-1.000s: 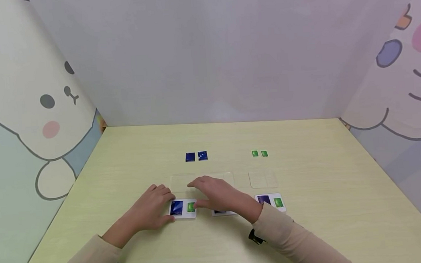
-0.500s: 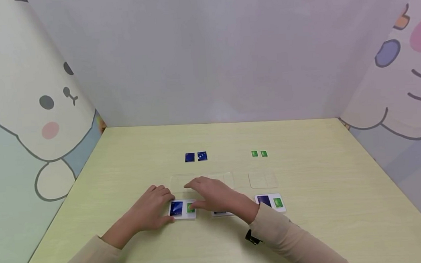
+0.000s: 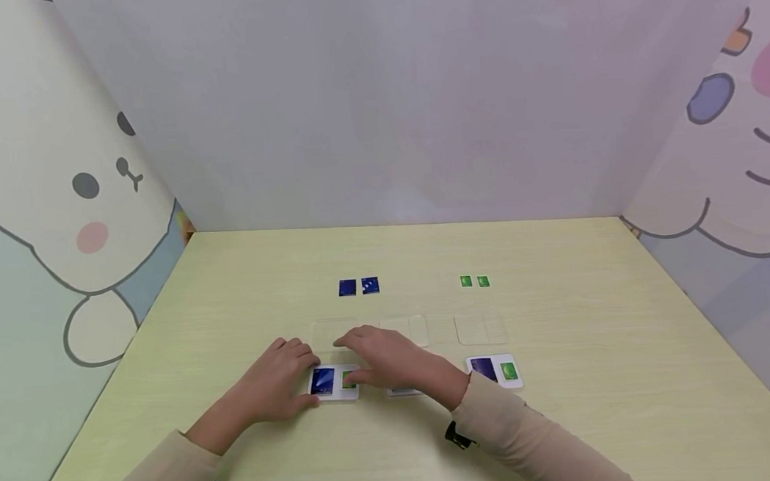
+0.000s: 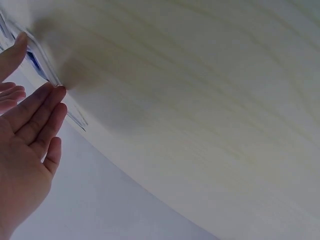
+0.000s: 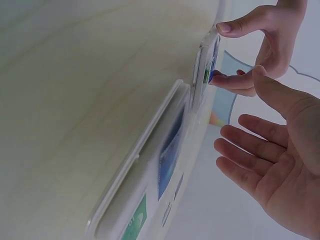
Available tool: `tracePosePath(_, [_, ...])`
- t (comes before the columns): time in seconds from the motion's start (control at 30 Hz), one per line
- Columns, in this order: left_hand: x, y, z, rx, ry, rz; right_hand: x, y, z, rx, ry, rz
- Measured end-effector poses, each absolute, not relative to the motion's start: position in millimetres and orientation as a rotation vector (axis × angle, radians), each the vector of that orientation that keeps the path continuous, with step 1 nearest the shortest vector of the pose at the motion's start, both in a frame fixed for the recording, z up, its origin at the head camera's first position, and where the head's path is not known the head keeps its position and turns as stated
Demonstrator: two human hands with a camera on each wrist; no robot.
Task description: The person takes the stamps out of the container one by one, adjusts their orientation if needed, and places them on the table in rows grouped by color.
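Note:
My left hand [image 3: 277, 383] grips the left end of a white panel in a clear case [image 3: 338, 382], thumb at the near edge and fingers at the far edge. The panel bears a dark blue square [image 3: 323, 381] and a smaller green piece [image 3: 349, 377]. My right hand [image 3: 388, 358] hovers over the panel's right end with its fingers extended, the thumb in front of part of the green piece. In the right wrist view, that hand [image 5: 285, 160] holds nothing. A second panel [image 5: 155, 185] lies below my right hand, largely hidden in the head view.
A third white panel [image 3: 497, 361] lies at right. Behind the panels lie clear plates [image 3: 480, 329], partly covered by my right hand. Two dark blue squares [image 3: 370, 285] and two green pieces [image 3: 483, 281] lie farther back. A wall [image 3: 403, 107] stands behind the table.
My right hand has shifted slightly left, its thumb coming over the green piece on the left panel. My left hand has stayed in place.

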State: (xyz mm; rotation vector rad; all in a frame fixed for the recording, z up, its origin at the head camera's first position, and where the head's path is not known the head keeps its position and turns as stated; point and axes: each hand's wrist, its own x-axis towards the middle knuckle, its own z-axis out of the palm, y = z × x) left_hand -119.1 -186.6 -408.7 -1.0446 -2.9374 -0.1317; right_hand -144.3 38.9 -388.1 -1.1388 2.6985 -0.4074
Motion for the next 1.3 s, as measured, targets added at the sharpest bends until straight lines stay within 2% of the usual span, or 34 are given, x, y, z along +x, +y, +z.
tracePosePath(1.3, [-119.8,-187.2,-409.7,-1.042,-2.914,-0.111,-142.9,24.0,-390.7,-1.184,2.656,-0.333])
